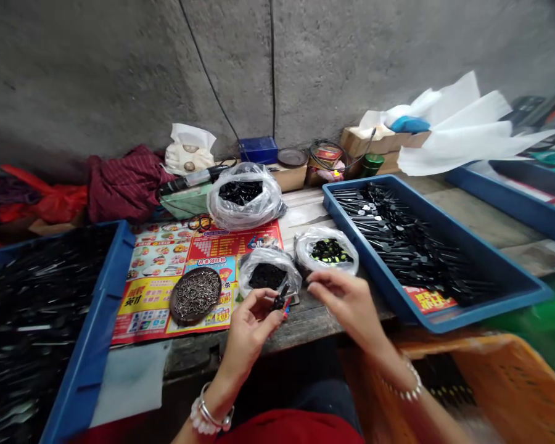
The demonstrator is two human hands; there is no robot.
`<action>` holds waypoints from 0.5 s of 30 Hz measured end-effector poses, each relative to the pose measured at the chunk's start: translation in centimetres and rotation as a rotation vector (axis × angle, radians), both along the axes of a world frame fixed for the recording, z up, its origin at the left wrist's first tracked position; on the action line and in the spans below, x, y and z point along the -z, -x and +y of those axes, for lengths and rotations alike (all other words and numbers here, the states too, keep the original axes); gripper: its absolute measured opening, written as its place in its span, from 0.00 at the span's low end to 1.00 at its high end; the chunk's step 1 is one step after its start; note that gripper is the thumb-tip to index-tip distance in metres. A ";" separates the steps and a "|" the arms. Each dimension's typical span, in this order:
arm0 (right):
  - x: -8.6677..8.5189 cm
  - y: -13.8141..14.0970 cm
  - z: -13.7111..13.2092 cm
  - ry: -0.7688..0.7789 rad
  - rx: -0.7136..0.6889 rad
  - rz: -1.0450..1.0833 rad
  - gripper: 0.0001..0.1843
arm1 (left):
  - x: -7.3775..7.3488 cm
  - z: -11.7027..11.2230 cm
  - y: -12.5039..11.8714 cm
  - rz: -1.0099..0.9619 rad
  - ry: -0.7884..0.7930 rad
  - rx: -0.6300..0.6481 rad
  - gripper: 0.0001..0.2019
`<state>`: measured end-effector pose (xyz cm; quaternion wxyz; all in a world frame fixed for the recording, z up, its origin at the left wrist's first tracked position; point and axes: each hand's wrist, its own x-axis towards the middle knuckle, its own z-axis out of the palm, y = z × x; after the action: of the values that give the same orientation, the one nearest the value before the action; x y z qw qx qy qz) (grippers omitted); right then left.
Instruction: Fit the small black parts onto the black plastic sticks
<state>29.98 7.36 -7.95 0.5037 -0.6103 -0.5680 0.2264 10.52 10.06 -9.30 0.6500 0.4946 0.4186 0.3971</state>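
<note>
My left hand [250, 330] is closed on a small black part [279, 302], held upright between thumb and fingertips; a bit of red and blue shows beside it. Just right of it, my right hand [349, 305] hovers over the table edge, thumb and fingers brought close together; whatever they may pinch is too small to make out. In front of that hand stands a clear plastic bag [300, 246] of black and yellow-green pieces [330, 250]. Behind my left hand, another bag [246, 271] holds small black pieces [266, 275]. A round dish [174, 308] of small metal screws [197, 293] lies to the left.
Blue trays of long black parts flank me, one left [113, 290] and one right [494, 302]. A larger bag [217, 213] of black pieces sits farther back on printed paper [155, 296]. Below right is an orange crate [513, 382]. A concrete wall [333, 68] closes the back.
</note>
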 end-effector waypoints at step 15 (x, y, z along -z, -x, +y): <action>4.4 11.8 -6.7 0.355 -0.156 0.879 0.03 | 1.1 -2.6 0.4 -0.061 -0.021 -0.163 0.12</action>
<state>18.14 0.61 -12.39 0.5655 -0.4891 -0.2979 0.5935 10.12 7.44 -10.35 0.6230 0.4533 0.4331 0.4679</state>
